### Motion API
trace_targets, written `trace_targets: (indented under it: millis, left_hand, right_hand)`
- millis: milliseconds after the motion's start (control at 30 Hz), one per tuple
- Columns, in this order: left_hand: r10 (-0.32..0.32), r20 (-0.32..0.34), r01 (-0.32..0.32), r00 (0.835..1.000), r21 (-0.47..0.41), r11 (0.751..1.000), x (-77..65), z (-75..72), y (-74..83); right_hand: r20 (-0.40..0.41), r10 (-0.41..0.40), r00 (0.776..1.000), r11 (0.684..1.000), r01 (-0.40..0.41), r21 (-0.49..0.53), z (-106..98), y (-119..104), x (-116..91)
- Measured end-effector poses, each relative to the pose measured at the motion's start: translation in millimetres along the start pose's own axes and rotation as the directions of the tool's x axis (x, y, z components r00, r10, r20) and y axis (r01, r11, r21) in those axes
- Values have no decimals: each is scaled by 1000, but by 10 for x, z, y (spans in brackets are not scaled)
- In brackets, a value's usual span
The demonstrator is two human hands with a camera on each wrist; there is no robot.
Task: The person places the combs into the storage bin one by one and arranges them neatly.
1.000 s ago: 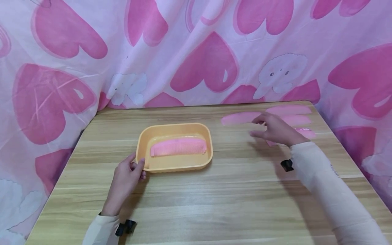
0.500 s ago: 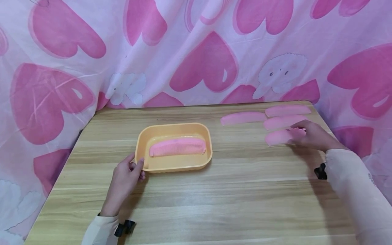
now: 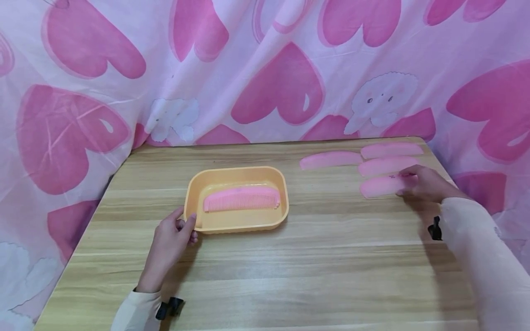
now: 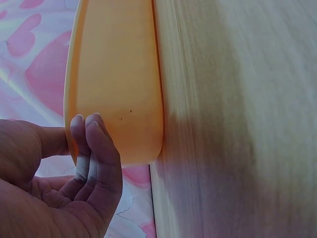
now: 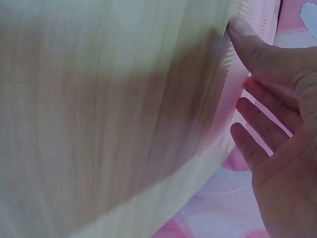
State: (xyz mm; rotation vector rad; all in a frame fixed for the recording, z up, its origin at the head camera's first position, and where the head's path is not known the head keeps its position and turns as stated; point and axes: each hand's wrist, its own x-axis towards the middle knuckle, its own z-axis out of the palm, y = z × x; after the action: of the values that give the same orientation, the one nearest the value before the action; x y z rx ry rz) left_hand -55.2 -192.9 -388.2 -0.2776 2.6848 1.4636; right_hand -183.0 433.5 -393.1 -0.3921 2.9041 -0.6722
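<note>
My left hand [image 3: 171,243] pinches the near left corner of a yellow plastic tray [image 3: 283,184], thumb on the rim and fingers against the outer wall [image 4: 119,84]. Inside the tray lies a pink comb [image 3: 241,199], teeth toward me. At the right of the table my right hand [image 3: 430,183] grips the right end of another pink comb [image 3: 382,185] across its width. Its thumb [image 5: 247,42] is at the toothed edge and the fingers reach the far edge. That comb lies close over the tabletop; its right end is hidden by the hand.
Just behind the gripped comb lie a pink comb [image 3: 387,164] and, farther back, another comb [image 3: 391,149]. To their left is one more comb [image 3: 330,159]. A pink heart-patterned cloth [image 3: 273,82] hangs behind the wooden table [image 3: 265,276].
My right hand has moved right, from over the combs to the right end of the nearest one, and its fingers have closed on it. The left hand and tray have stayed still.
</note>
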Motion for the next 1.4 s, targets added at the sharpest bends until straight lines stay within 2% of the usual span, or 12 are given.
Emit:
trace_targets:
  millis: [33,100,433,733,967,1200,1400]
  left_hand:
    - [0,2,0,1000,1,1000,-2,1,2]
    - [0,6,0,1000,4,1000,-6,0,4]
    - [-13,4,13,1000,16,1000,2,-5,-8]
    - [2,7,-2,1000,9,1000,-1,-12,-6]
    - [-6,10,6,1000,11,1000,-4,-17,-6]
    - [-12,9,12,1000,11,1000,-1,-10,-1]
    - [-22,8,22,1000,16,1000,1,-9,2]
  right_hand:
    - [-9,22,1000,998,-22,-55,2,8,-12]
    - [14,55,998,998,-55,-30,15,-6,-11]
    - [19,65,998,998,-65,-14,94,-145,48]
    - [18,37,999,999,-37,-5,194,-314,103]
    - [-4,-25,1000,1000,25,3,299,-536,174]
    - [4,-29,1000,999,29,29,429,-764,257]
    - [18,-95,995,995,94,29,519,-958,324]
